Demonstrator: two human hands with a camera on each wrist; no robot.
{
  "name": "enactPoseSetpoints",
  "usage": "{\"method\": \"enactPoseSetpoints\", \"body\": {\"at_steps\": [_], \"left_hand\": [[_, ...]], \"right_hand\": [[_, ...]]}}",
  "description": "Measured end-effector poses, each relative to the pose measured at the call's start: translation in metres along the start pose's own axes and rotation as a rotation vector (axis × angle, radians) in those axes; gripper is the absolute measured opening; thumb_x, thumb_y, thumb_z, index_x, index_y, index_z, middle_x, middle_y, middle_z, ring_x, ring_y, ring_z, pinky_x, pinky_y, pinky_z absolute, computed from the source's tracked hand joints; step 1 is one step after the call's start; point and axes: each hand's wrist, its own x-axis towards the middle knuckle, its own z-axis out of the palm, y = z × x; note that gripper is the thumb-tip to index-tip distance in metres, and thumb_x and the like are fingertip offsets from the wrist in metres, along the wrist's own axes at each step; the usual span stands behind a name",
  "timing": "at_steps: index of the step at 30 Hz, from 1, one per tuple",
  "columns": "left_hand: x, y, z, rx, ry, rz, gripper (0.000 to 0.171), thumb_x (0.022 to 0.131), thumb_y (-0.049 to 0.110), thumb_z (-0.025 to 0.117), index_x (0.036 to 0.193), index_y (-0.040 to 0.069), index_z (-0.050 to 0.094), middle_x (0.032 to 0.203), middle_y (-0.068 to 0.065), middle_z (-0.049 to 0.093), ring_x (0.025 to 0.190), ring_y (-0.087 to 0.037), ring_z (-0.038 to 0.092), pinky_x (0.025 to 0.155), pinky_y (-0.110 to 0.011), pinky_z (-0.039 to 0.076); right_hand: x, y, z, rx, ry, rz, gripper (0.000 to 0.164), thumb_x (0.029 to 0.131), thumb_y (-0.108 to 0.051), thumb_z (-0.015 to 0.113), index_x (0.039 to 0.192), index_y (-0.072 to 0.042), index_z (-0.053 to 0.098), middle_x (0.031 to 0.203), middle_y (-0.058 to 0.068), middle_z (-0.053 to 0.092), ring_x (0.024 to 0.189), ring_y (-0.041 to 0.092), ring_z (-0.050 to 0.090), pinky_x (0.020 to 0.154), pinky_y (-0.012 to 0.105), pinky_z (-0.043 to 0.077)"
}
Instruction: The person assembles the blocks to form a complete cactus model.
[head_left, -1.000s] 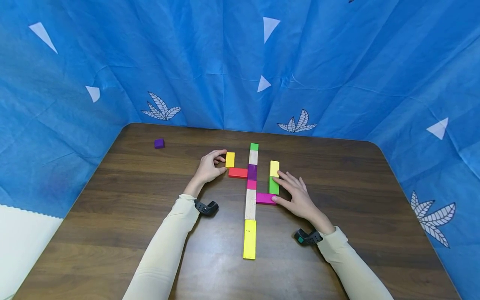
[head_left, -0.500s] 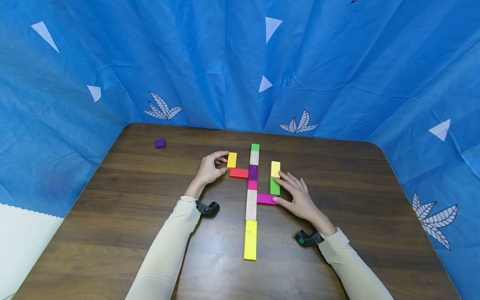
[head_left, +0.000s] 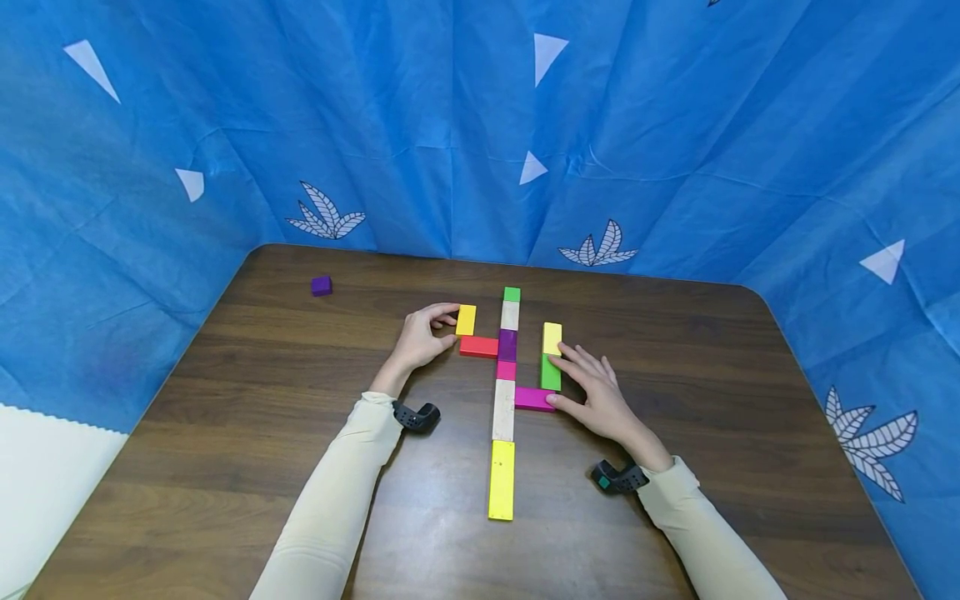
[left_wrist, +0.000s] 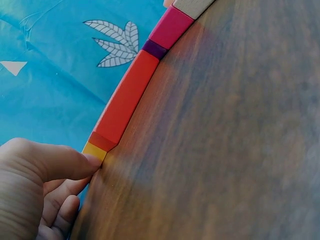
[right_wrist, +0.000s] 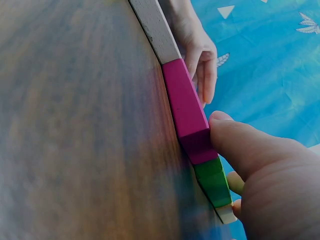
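Note:
My left hand [head_left: 420, 337] pinches an orange-yellow block [head_left: 466, 320] lengthwise, its thumb at the near end and index finger by the far corner. In the left wrist view the thumb [left_wrist: 75, 162] presses that block right where it meets the red block [left_wrist: 125, 100]. My right hand [head_left: 594, 390] lies beside the right-hand branch with its fingers extended. Its thumb [right_wrist: 235, 137] touches the end of the magenta block [right_wrist: 187, 102]; its other fingertips are at the sides of the green block [head_left: 551, 373] and the pale yellow block [head_left: 552, 338].
A central line of blocks runs away from me, from a long yellow block [head_left: 502, 481] through white, pink and purple pieces to a small green block [head_left: 512, 294]. One purple block [head_left: 321, 286] lies apart at the back left. A blue curtain [head_left: 450, 125] borders the table [head_left: 262, 433].
Both hands keep their places at the blocks. The whole view shifts slightly, and no block visibly moves against the others.

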Motion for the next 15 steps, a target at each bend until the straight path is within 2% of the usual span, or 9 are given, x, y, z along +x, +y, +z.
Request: {"method": "enactPoseSetpoints", "body": {"at_steps": [15], "left_hand": [[0.0004,-0.0024,0.0021,-0.004,0.020,0.025,0.048,0.077,-0.004,0.073,0.124,0.000,0.065,0.113,-0.016,0.070,0.096,-0.028,0.068,0.086,-0.041,0.053]], "right_hand": [[0.0005,0.0008,-0.0005,0.006,-0.008,0.008,0.065,0.088,-0.036,0.072,0.145,-0.018,0.049,0.159,0.008,0.033,0.148,0.038,0.021,0.115,0.068,0.000]]}}
